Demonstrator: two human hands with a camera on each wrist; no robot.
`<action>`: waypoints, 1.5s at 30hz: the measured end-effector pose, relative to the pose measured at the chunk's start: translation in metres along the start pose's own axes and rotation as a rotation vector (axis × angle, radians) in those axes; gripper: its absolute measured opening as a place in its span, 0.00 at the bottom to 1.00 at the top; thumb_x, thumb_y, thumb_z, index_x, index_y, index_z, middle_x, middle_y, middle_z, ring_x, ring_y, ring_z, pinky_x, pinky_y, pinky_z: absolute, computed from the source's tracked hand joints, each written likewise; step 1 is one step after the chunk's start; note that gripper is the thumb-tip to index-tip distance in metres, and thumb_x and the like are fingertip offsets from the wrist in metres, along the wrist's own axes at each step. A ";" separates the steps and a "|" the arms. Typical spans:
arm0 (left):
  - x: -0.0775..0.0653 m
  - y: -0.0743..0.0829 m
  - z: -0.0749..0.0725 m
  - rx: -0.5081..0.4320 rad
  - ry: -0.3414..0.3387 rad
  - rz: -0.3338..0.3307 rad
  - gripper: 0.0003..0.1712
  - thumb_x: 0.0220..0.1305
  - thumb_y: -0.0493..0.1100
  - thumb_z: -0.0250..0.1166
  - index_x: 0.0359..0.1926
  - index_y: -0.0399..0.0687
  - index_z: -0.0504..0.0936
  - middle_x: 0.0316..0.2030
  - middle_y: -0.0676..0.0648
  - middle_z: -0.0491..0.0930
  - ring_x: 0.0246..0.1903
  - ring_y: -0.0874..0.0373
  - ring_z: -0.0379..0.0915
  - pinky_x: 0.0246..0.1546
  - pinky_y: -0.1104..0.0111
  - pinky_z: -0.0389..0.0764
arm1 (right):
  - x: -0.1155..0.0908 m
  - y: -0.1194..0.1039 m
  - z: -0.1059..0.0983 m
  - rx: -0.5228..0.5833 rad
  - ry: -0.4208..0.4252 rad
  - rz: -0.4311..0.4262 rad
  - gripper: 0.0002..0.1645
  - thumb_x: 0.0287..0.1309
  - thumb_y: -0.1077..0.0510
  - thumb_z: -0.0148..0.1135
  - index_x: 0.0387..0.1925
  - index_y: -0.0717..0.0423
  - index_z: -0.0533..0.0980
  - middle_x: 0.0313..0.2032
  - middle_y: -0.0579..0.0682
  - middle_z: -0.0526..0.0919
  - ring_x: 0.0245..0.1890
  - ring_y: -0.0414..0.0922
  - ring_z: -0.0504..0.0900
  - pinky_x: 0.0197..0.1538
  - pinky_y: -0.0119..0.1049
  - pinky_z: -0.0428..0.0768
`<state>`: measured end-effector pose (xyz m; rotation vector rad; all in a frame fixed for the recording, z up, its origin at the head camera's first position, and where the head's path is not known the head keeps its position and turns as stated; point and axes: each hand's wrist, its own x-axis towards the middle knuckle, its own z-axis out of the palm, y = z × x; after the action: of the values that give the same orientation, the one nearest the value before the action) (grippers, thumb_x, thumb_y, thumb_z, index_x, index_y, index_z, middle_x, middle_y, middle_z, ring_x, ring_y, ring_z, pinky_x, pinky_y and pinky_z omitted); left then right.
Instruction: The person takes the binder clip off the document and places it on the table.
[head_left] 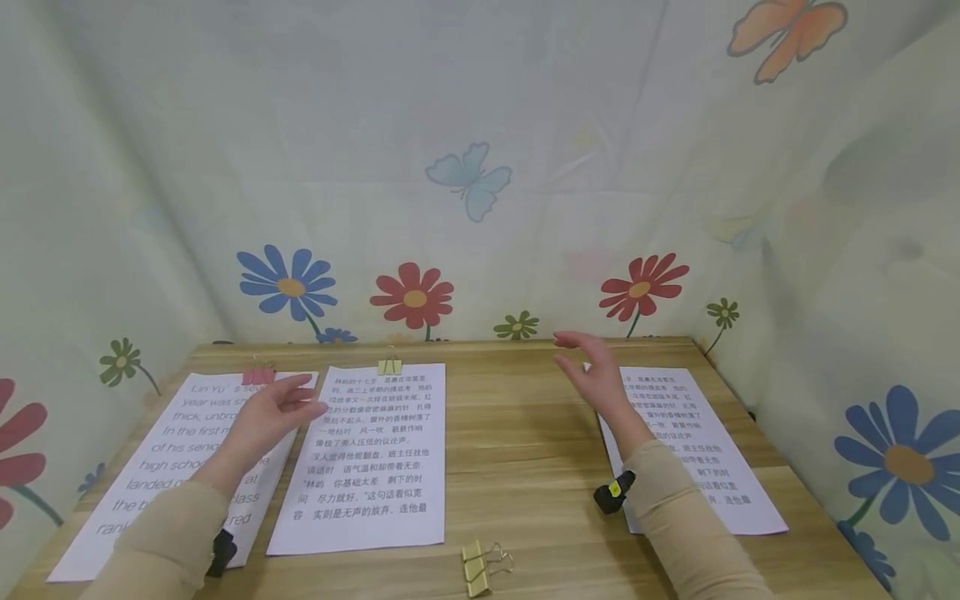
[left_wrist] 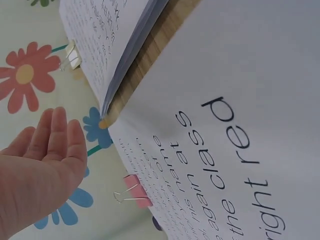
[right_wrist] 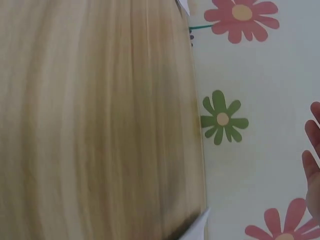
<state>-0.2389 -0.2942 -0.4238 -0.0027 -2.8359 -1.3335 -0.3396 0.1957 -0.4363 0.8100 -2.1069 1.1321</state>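
Observation:
My left hand (head_left: 266, 421) is raised over the stack of English-printed sheets (head_left: 150, 467), its fingers loosely bent and holding nothing. A pink binder clip (head_left: 259, 375) grips that stack's top edge, just beyond the hand. Beside it lies a middle stack with Chinese text (head_left: 367, 467), a pale yellow binder clip (head_left: 390, 365) on its top edge. My right hand (head_left: 596, 375), fingers relaxed and nothing between them, hovers by the top left corner of the right-hand Chinese sheets (head_left: 720, 483). No clip shows on those sheets; the hand and forearm cover part of them.
A loose gold binder clip (head_left: 476, 569) lies near the front of the wooden table (head_left: 525, 467), between the middle and right sheets. A flower-printed cloth (head_left: 360, 208) hangs behind the table and at both sides.

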 end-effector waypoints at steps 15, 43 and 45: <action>0.000 -0.018 0.005 0.098 -0.068 -0.062 0.58 0.58 0.65 0.69 0.73 0.32 0.55 0.63 0.29 0.69 0.62 0.33 0.67 0.58 0.44 0.72 | -0.002 -0.016 0.041 0.077 -0.085 -0.014 0.29 0.51 0.69 0.73 0.56 0.63 0.77 0.48 0.57 0.84 0.52 0.55 0.79 0.60 0.48 0.72; 0.013 -0.038 0.010 0.143 -0.120 -0.134 0.61 0.51 0.64 0.75 0.72 0.32 0.57 0.62 0.29 0.70 0.61 0.31 0.65 0.57 0.40 0.69 | 0.004 -0.037 0.080 0.130 -0.214 0.072 0.30 0.55 0.64 0.72 0.61 0.59 0.74 0.55 0.53 0.82 0.56 0.47 0.77 0.63 0.42 0.72; 0.015 -0.040 0.011 0.145 -0.113 -0.134 0.61 0.50 0.62 0.75 0.72 0.32 0.57 0.61 0.29 0.71 0.60 0.31 0.66 0.57 0.40 0.69 | 0.004 -0.038 0.083 0.122 -0.215 0.067 0.30 0.55 0.65 0.72 0.60 0.60 0.74 0.54 0.53 0.82 0.56 0.47 0.78 0.63 0.43 0.72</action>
<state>-0.2545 -0.3112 -0.4615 0.1179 -3.0715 -1.1808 -0.3323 0.1065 -0.4520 0.9618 -2.2718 1.2682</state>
